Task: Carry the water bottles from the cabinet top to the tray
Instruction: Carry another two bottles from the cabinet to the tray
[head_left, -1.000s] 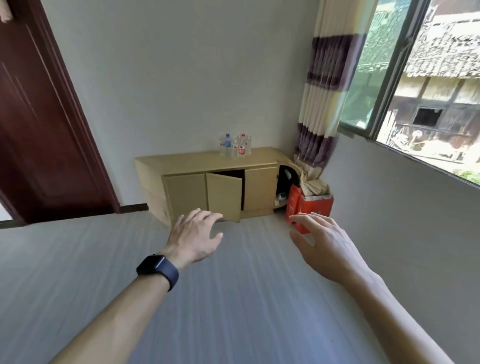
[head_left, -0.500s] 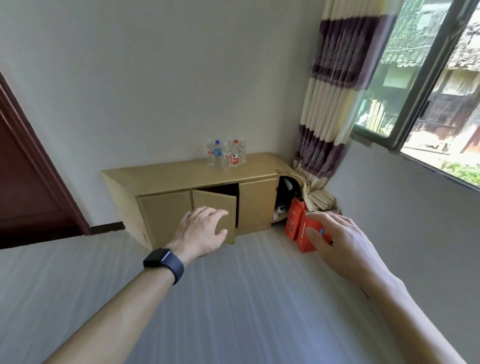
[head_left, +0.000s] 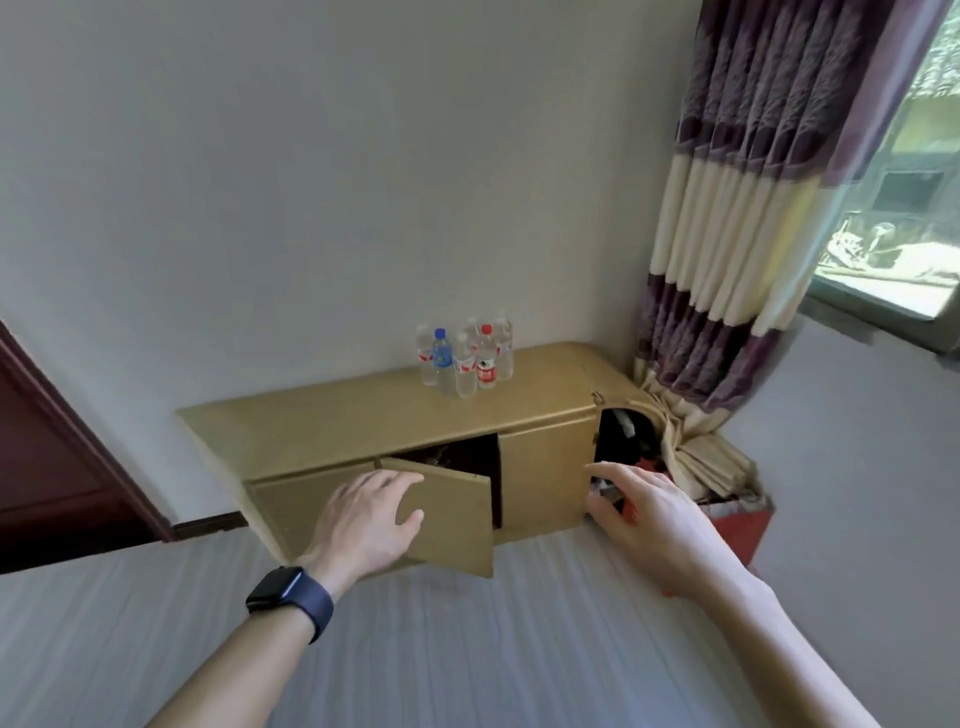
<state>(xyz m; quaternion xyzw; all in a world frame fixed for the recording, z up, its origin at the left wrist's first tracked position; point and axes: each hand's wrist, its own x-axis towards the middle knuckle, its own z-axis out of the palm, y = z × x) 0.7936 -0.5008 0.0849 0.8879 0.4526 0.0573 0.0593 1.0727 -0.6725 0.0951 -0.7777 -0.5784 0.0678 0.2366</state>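
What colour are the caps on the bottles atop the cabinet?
Head view: one cap blue, one red; the others look white or clear.

The cabinet is yellow-tan. The water bottles on top are clear, with red and white labels; one has a blue cap and one a red cap. The curtain has purple and cream stripes. The box is red. The watch is black with a dark blue band. The wall is white. The door is dark brown.
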